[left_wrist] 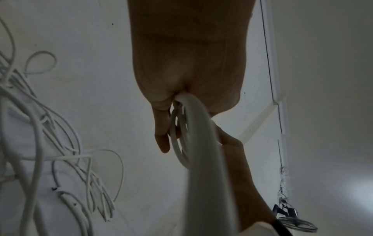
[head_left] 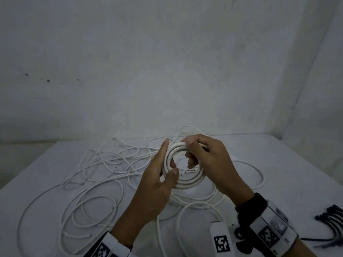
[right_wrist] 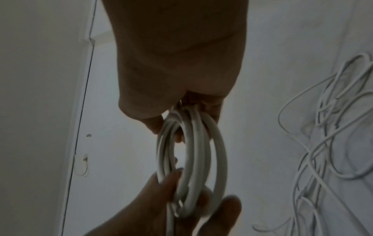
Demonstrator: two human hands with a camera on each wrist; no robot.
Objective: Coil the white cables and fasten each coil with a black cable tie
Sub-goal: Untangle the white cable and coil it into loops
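holding a round coil of thick white cable (head_left: 182,164) above the table, both hands close on it: the left hand (head_left: 157,175) has its thumb over the coil's near-left arc with fingers running up behind the rim, and the right hand (head_left: 209,160) has its thumb on the top arc with fingers curled through the centre hole. nearest the camera, wrist bands with black-and-white square markers (head_left: 221,244) sit on both forearms, and a loose run of the same white cable (head_left: 159,236) trails down from the coil toward the near edge. at the near right lies a bundle of thin black plastic cable ties (head_left: 332,221), well apart from the coil. under and left of the hands, a tangle of loose thin white cables (head_left: 104,164) spreads over the white cloth-covered table (head_left: 37,173), with another loop (head_left: 256,175) to the right. behind the table rises a plain pale wall (head_left: 167,62) with a few dark specks at left.

the left wrist view shows the left fingers (left_wrist: 161,127) pressed along the coil (left_wrist: 193,127) and, down at its lower right, a small dark clip-like object with a wire ring (left_wrist: 290,218), too blurred to identify. the right wrist view shows the coil's separate turns (right_wrist: 193,156) edge-on, gripped at both ends, and a thin dark line (right_wrist: 84,95) down the wall
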